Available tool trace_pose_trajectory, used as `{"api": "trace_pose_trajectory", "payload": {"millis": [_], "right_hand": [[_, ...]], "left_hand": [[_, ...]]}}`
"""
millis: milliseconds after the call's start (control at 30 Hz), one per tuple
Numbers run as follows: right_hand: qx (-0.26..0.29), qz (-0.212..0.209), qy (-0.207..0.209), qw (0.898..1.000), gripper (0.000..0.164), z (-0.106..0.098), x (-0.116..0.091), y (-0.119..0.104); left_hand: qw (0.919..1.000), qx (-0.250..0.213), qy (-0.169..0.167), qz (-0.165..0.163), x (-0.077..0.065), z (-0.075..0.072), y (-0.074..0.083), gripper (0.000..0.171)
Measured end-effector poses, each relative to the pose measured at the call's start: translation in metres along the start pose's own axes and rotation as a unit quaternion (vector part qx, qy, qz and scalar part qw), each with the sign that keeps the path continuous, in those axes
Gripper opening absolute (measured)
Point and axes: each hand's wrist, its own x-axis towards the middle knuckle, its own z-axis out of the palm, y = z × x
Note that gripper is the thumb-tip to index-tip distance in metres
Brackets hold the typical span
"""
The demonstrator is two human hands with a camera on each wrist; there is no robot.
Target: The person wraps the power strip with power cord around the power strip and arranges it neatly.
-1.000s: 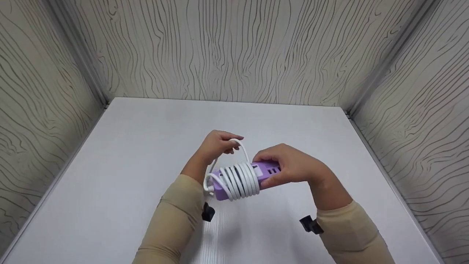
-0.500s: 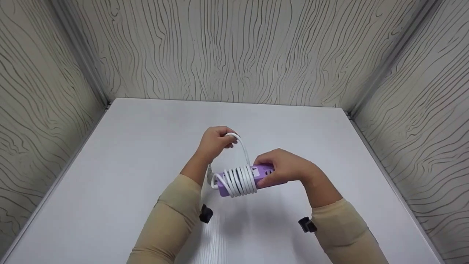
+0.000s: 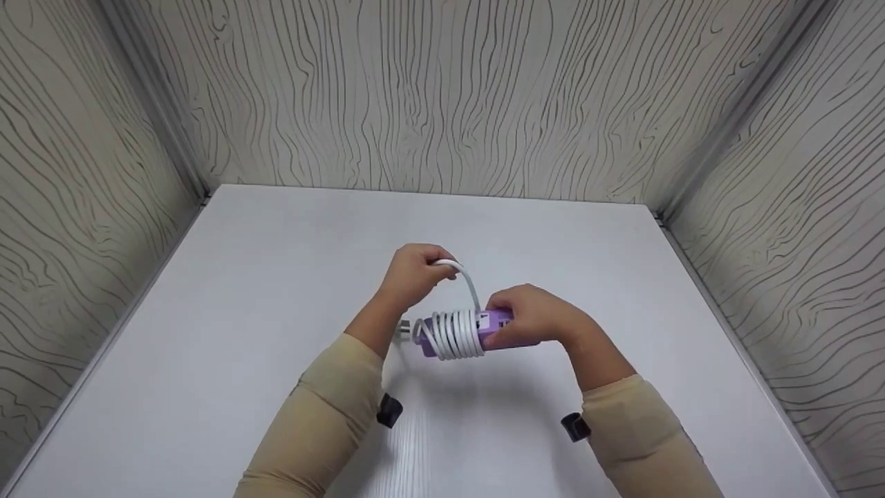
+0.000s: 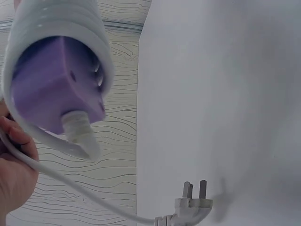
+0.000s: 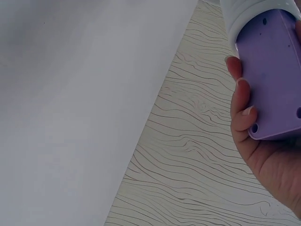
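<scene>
A purple power strip (image 3: 429, 346) is held above the table, with a white cord (image 3: 458, 335) wound round it in several turns. My right hand (image 3: 536, 315) grips the strip's right end, and in the right wrist view its fingers (image 5: 241, 96) curl along the edge. Behind the strip, my left hand (image 3: 415, 273) pinches the cord's free length, which arches up from the last turn. From that hand the cord runs down to a three-pin plug (image 4: 190, 207), hanging loose in the left wrist view. The cord leaves the strip through a ribbed collar (image 4: 77, 127).
A white table (image 3: 276, 242) lies beneath both hands. Panels with a wood-grain line pattern (image 3: 415, 97) enclose it at the back and on both sides. Each sleeve carries a small black clip (image 3: 390, 410) near the wrist.
The strip has tilted closer to level and its left end has shifted right. The plug has come into sight beside my left wrist. Both hands keep their hold.
</scene>
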Motion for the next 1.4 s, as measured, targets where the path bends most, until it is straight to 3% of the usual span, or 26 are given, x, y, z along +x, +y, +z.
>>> {"api": "trace_pose_trajectory", "payload": {"millis": [167,400,533,867,1133,1400], "right_hand": [[-0.018,0.033,0.019,0.999,0.034,0.005,0.006,0.005],[0.005,0.134,0.072,0.988,0.048,0.009,0.018,0.013],[-0.005,0.161,0.108,0.981,0.055,0.008,0.023,0.015],[-0.003,0.173,0.170,0.970,0.061,-0.004,0.025,0.018],[0.023,0.166,0.195,0.966,0.060,-0.015,0.019,0.017],[0.100,0.136,0.197,0.966,0.061,-0.022,0.009,0.013]], "left_hand": [[0.9999,0.007,-0.013,0.002,-0.003,0.004,0.003,0.008],[0.9985,-0.013,-0.028,-0.046,-0.008,0.010,0.007,0.013],[0.9971,-0.035,-0.030,-0.060,-0.010,0.016,0.007,0.015],[0.9833,-0.164,-0.069,-0.038,-0.020,0.029,0.002,0.023],[0.9718,-0.210,-0.103,-0.031,-0.029,0.041,-0.005,0.022],[0.9678,-0.220,-0.122,0.003,-0.033,0.048,-0.014,0.024]]}}
